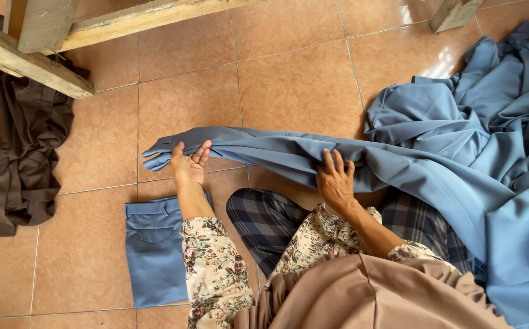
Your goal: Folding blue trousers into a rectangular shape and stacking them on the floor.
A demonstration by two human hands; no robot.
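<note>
We pinched the blue cloth (264, 146) in both grips, left hand (188, 166) and right hand (336, 180); its far-right folds ran out of frame.

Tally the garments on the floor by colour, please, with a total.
Blue, stretched between left hand and right hand: 1 garment
Blue, folded flat on the tiles: 1 folded piece
Blue, heaped at right: 1 pile, pieces inside cannot be told apart
Dark brown, under the wooden frame: 1 brown garment
Total: 4
</note>
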